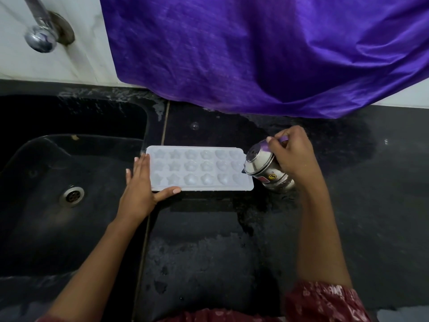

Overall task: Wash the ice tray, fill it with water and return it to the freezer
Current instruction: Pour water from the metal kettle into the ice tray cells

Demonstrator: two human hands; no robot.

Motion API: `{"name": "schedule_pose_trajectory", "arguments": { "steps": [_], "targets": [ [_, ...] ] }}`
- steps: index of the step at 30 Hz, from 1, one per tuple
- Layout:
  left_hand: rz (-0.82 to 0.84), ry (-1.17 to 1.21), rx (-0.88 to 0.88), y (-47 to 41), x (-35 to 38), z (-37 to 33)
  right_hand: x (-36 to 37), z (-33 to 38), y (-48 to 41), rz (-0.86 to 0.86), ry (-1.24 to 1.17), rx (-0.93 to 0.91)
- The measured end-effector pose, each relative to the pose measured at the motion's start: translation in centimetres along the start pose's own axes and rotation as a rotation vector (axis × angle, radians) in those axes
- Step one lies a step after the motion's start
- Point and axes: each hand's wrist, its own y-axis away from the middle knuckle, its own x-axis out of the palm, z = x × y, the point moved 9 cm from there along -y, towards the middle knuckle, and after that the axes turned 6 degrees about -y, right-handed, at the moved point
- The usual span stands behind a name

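Note:
A pale plastic ice tray with star, flower and heart cells lies flat on the wet black counter, just right of the sink. My left hand rests against its left end, fingers spread, thumb on the near edge. My right hand grips a small steel jug by its handle and tilts its mouth over the tray's right end. No stream of water is visible from the jug.
A black sink with a round drain lies to the left. A chrome tap juts from the white tiled wall above it. A purple cloth hangs over the wall down onto the counter's back edge.

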Motion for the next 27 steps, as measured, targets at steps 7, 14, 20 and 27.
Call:
{"name": "schedule_pose_trajectory", "arguments": {
  "steps": [7, 14, 20, 27],
  "targets": [
    [0.067, -0.003, -0.021, 0.0, 0.3, 0.5, 0.7, 2.2, 0.7, 0.045, -0.012, -0.071],
    [0.111, -0.032, -0.039, -0.1, 0.4, 0.7, 2.9, 4.2, 1.5, 0.11, 0.028, -0.162],
    [0.101, -0.019, -0.032, 0.0, 0.3, 0.8, 3.8, 4.9, 1.6, 0.137, 0.14, -0.17],
    [0.102, -0.018, -0.037, -0.1, 0.3, 0.7, 3.8, 5.6, 1.8, 0.115, 0.165, -0.208]
  ]
}}
